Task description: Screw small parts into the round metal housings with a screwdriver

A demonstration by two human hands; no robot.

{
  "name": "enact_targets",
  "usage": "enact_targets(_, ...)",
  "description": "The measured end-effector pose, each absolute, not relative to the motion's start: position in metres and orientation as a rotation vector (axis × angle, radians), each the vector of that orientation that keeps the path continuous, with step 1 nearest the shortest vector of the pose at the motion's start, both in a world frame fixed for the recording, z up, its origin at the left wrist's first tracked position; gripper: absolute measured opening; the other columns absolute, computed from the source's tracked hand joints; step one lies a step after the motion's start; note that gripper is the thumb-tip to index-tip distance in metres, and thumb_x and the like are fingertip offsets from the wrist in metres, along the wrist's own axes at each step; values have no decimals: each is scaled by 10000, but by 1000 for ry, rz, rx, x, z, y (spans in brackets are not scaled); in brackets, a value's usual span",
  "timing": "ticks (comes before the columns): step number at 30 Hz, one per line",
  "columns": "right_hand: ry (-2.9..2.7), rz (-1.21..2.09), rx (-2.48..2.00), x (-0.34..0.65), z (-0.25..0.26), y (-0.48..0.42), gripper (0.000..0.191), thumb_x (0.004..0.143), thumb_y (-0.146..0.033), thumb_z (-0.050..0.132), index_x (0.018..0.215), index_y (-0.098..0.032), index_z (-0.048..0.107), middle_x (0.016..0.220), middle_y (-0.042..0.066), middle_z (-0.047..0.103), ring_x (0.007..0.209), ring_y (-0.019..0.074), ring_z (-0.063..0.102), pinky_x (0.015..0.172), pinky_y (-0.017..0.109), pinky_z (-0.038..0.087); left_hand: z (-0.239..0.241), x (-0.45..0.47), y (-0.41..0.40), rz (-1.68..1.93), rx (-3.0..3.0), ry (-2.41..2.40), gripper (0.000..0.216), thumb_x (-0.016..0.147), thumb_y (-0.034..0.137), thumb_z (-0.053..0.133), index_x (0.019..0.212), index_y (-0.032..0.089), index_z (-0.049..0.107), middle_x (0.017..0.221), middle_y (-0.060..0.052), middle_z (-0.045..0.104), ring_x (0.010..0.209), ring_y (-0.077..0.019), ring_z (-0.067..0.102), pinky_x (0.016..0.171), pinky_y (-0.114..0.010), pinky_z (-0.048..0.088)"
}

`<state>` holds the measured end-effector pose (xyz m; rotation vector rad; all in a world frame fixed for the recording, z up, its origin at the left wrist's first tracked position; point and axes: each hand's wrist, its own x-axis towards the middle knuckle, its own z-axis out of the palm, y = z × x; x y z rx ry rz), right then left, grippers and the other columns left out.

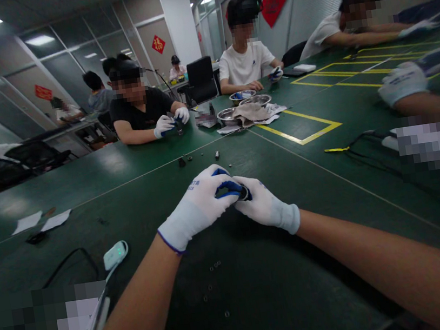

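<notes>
Fingers [226, 202] of the left hand [202, 197] and right hand [263, 202] pinch a small dark part [244, 193] from opposite sides, presumably for steadiness.

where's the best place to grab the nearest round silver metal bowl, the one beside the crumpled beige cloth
Probably pinch the bowl at the near-left part of its rim, thumb inside and fingers outside, coming from the near left and slightly above. The raised rim is exposed there, while the cloth drapes over its right side.
</notes>
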<state>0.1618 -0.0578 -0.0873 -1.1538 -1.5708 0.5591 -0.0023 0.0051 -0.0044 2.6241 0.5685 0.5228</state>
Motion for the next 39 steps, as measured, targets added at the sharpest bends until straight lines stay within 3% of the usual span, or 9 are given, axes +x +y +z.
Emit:
enact_targets(6, -1592, 541, -1107, 163, -89, -56, 67, 774, -228, 612, 834, -200, 607, 825, 17, 684, 769, 192, 636, 710, 323, 506, -9, -1, 3, 561, 2694, 560, 110, 912, 214, 720, 1010, 204, 769, 1182, -78, 628, 1142, -261, 593, 1044, -468, 525)
enact_targets(15, -1609, 596, -1124, 161, -88, -57, 101, 775, -204, 633, 875, -194, 647, 844, 18, 704, 799, 199, 654, 765, 342, 536, -8, 3, -2, 482, 2672, 640, 120, 900, 221, 718, 989, 228, 799, 1156, -78, 598, 1132, -271, 575, 1047, -476, 523)
enact_targets(21, -1630, 619, -1137, 160, -86, -59, 54, 757, -204, 640, 802, -208, 611, 796, 14, 675, 834, 215, 660, 783, 348, 541, -9, 4, -4, 439, 2541, 680, 72, 859, 233, 731, 886, 219, 797, 1088, -61, 600, 1058, -250, 606, 966, -422, 565)
enact_targets(28, -1610, 624, -1105, 160, -84, -58, 62, 784, -217, 642, 838, -200, 615, 859, 22, 695, 835, 204, 651, 792, 351, 542, -9, 9, -10, 490, 2579, 888, 59, 850, 254, 733, 873, 202, 748, 1081, -98, 610, 1083, -312, 615, 998, -512, 551)
enact_targets(31, -1569, 570, -1165, 163, -85, -56, 82, 811, -241, 633, 877, -209, 596, 844, 16, 679, 796, 198, 641, 756, 354, 545, -18, 10, -6, 645, 2487, 825, 72, 861, 231, 718, 924, 198, 708, 1088, -87, 621, 1067, -284, 636, 1000, -495, 553)
enact_targets(33, -1499, 492, -1189, 163, -87, -54, 204, 816, -248, 647, 1009, -218, 589, 916, 30, 690, 858, 218, 664, 800, 387, 567, -27, 11, -2, 815, 2353, 733, 212, 853, 210, 725, 1058, 201, 670, 1131, -76, 637, 1084, -259, 647, 1020, -478, 548)
enact_targets(35, -1442, 398, -1171, 162, -90, -53, 476, 804, -254, 689, 1251, -225, 528, 1085, 72, 693, 984, 250, 681, 893, 443, 579, -36, 12, 0, 891, 2228, 653, 399, 809, 203, 775, 1179, 203, 626, 1185, -74, 644, 1123, -250, 651, 1050, -471, 537)
enact_targets(37, -1433, 340, -1152, 159, -93, -52, 754, 806, -262, 720, 1474, -240, 371, 1219, 112, 659, 1052, 268, 680, 955, 490, 576, -43, 13, 2, 866, 2177, 633, 441, 771, 216, 817, 1171, 200, 631, 1185, -73, 643, 1116, -250, 659, 1046, -464, 542)
enact_targets(39, -1465, 319, -1153, 157, -97, -52, 904, 835, -270, 709, 1592, -263, 215, 1280, 134, 632, 1070, 277, 679, 975, 518, 577, -47, 14, 3, 839, 2176, 655, 364, 769, 239, 822, 1092, 198, 660, 1157, -69, 639, 1075, -246, 671, 1013, -451, 559)
